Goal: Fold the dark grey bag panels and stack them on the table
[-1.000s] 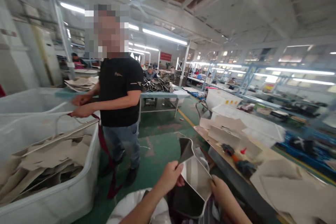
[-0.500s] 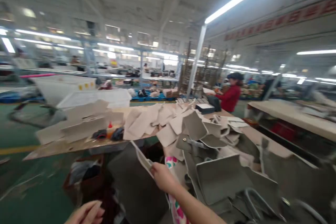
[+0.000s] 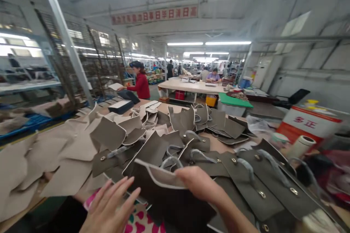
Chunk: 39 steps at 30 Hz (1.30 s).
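My right hand (image 3: pixel 197 184) pinches the pale top edge of a dark grey bag panel (image 3: pixel 166 200), which hangs in front of me and bows open along that edge. To its left, my left hand (image 3: pixel 113 204) is spread with its fingers apart, holding nothing, near the panel's left side. Grey bag panels with handles (image 3: pixel 246 167) and metal fittings lie just beyond and to the right. On the left, beige panels (image 3: pixel 65 153) are heaped over the table. Below my hands shows a floral cloth (image 3: pixel 142 220).
A dark box (image 3: pixel 120 107) stands at the table's far side, near a person in red (image 3: pixel 142 83). At right are a cream thermos (image 3: pixel 302 147) and a red-and-white box (image 3: pixel 308 123). A metal post (image 3: pixel 67 43) rises at left.
My view has swung right. The right hand has carried the grey panel from beside the table's near edge to in front of the grey pile. My left hand has risen and spread its fingers.
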Tool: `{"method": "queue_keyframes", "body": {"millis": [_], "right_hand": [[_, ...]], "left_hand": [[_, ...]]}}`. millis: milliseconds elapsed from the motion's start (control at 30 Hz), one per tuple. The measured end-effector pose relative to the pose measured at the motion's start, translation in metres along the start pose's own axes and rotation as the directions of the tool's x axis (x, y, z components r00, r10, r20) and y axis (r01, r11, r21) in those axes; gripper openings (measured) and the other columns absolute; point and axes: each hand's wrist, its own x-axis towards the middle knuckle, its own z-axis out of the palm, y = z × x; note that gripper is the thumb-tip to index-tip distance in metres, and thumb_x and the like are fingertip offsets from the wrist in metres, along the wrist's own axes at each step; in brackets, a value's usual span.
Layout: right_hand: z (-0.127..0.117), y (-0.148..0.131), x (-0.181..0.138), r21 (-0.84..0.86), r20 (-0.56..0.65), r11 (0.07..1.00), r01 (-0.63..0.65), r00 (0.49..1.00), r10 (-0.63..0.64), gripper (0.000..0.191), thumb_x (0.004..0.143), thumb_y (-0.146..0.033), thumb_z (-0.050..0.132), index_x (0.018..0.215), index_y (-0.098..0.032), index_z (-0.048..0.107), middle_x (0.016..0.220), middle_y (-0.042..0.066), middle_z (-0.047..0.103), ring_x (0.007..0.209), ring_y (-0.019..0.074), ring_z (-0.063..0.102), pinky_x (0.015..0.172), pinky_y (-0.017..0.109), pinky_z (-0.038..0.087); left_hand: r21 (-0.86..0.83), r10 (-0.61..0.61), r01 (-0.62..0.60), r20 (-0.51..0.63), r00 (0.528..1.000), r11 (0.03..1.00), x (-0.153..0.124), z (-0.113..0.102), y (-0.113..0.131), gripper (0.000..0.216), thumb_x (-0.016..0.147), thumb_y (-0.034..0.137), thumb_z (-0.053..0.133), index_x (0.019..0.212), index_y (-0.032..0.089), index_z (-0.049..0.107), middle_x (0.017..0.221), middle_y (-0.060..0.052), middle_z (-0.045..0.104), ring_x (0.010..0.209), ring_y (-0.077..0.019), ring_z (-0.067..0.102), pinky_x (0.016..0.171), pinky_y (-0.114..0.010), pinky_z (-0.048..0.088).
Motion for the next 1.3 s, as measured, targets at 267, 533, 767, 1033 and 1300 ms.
{"method": "queue_keyframes", "body": {"millis": [267, 533, 767, 1033, 1300], "right_hand": [[0.012, -0.018, -0.046, 0.061, 0.107, 0.998, -0.034, 0.994, 0.027, 0.025, 0.079, -0.014, 0.039, 0.078, -0.022, 0.062, 0.068, -0.004, 0.058, 0.060, 0.0092, 0.048, 0.056, 0.017, 0.031], [0.013, -0.042, -0.080, 0.267, 0.056, 0.881, -0.390, 0.919, 0.389, 0.027, 0.087, -0.027, 0.037, 0.105, -0.024, 0.057, 0.096, -0.001, 0.063, 0.085, 0.0136, 0.056, 0.074, 0.020, 0.040], [0.038, -0.109, -0.112, 0.107, -0.358, 0.776, -0.622, 0.704, 0.613, 0.025, 0.084, -0.029, 0.047, 0.108, -0.023, 0.049, 0.114, 0.005, 0.053, 0.099, 0.0162, 0.052, 0.084, 0.027, 0.042], [0.080, -0.144, -0.127, -0.201, -0.740, 0.404, -0.892, 0.408, 0.534, 0.020, 0.089, -0.020, 0.033, 0.085, -0.017, 0.053, 0.085, 0.008, 0.060, 0.075, 0.0171, 0.056, 0.067, 0.030, 0.043], [0.089, -0.175, -0.161, -0.188, -0.845, 0.236, -0.954, 0.279, 0.457, 0.025, 0.091, -0.024, 0.030, 0.080, -0.016, 0.050, 0.076, 0.006, 0.057, 0.068, 0.0164, 0.051, 0.063, 0.030, 0.036]], "left_hand": [[-0.346, 0.563, -0.454, 0.361, 0.743, 0.821, 0.062, 0.019, 0.012, 0.038, 0.075, 0.032, 0.058, 0.111, 0.026, 0.049, 0.106, -0.003, 0.063, 0.079, -0.0196, 0.062, 0.066, -0.028, 0.048], [-0.665, 0.797, -0.461, 0.379, 0.470, 0.588, 0.107, 0.051, 0.001, 0.018, 0.087, 0.023, 0.038, 0.082, 0.021, 0.056, 0.087, 0.000, 0.063, 0.072, -0.0129, 0.059, 0.062, -0.021, 0.040], [-0.803, 0.895, -0.441, 0.241, 0.374, 0.401, 0.147, 0.069, 0.006, 0.016, 0.085, 0.024, 0.043, 0.079, 0.020, 0.057, 0.079, 0.002, 0.061, 0.068, -0.0113, 0.058, 0.056, -0.018, 0.036], [-0.916, 0.961, -0.352, 0.105, 0.256, 0.194, 0.162, 0.083, 0.044, 0.013, 0.082, 0.025, 0.048, 0.084, 0.021, 0.060, 0.083, 0.001, 0.063, 0.077, -0.0132, 0.058, 0.068, -0.018, 0.040], [-0.968, 0.986, -0.243, 0.029, 0.163, 0.069, 0.153, 0.091, 0.076, 0.041, 0.083, 0.030, 0.047, 0.123, 0.026, 0.042, 0.094, -0.001, 0.065, 0.081, -0.0171, 0.060, 0.071, -0.022, 0.040]]}}
